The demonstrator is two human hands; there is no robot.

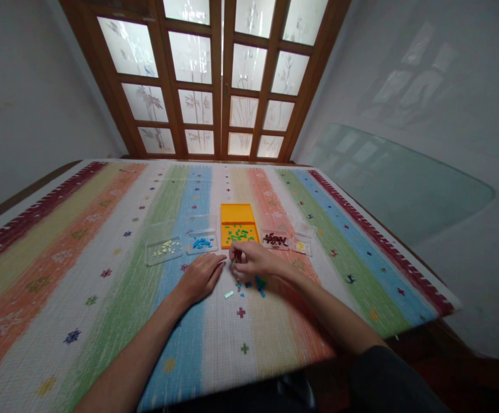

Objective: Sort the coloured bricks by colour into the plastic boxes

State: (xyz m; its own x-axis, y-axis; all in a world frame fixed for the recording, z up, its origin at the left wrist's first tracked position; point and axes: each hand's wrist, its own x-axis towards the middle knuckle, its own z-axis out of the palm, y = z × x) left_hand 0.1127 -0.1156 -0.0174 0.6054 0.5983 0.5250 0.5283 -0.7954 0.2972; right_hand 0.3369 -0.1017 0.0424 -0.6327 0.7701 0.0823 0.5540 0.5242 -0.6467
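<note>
My left hand (203, 276) rests on the tablecloth with its fingers pressed together, the tips near a small pale spot. What those fingertips hold, if anything, is too small to make out. Close beside it, my right hand (253, 259) is closed in a pinch just in front of the yellow-orange box (237, 213); something small and dark shows among its fingers. Green toy bricks (237, 234) lie in that box. Below the right hand, several loose blue bricks (260, 282) are scattered, partly in its shadow. A pale studded brick (229, 295) lies nearer to me.
Left of the box stand clear trays with blue bricks (202, 243) and cream bricks (167, 248). To its right are clear trays of dark brown bricks (275, 240) and of yellow and white bricks (301, 245). A striped tablecloth (116, 275) covers the table.
</note>
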